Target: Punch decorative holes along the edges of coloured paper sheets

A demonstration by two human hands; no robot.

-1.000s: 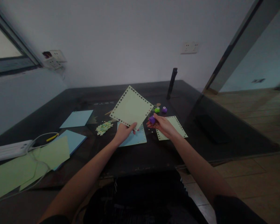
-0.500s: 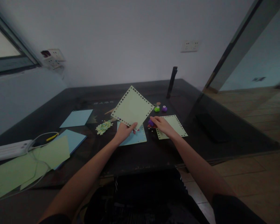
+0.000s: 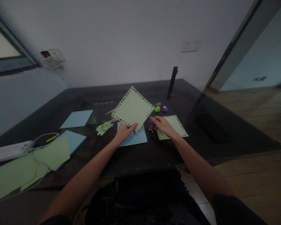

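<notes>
My left hand (image 3: 125,133) pinches the near corner of a pale green paper sheet (image 3: 133,106), thumb on top. The sheet is tilted up like a diamond, with small punched holes along its edges. In the fingers of my right hand (image 3: 163,125) is a small purple craft punch (image 3: 151,122), just right of the sheet and apart from it. Small paper bits lie beneath that punch. Under my left hand rests a light blue sheet (image 3: 137,140), and below my right hand a second green sheet (image 3: 176,125) with punched edges.
A green punch (image 3: 157,109) and another purple punch (image 3: 165,109) stand behind my right hand. Left are a heap of paper cutouts (image 3: 104,127), blue sheets (image 3: 76,119), green sheets (image 3: 16,170) and a white power strip (image 3: 11,151) with cable. A black post (image 3: 172,82) rises behind.
</notes>
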